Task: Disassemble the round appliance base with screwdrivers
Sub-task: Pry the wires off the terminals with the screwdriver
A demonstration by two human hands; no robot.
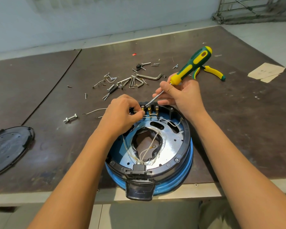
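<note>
The round appliance base, blue-walled with a black rim and shiny metal plate, lies open at the table's near edge, white wires looping through its central hole. At its far rim stands a row of brass terminals. My right hand holds a green and yellow screwdriver by its metal shaft, the tip down at the terminals. My left hand pinches a white wire at the leftmost terminal.
A black round cover lies at the left. Loose screws, hex keys and a bolt are scattered behind the base. Yellow-handled pliers lie at the back right, with a piece of cardboard beyond.
</note>
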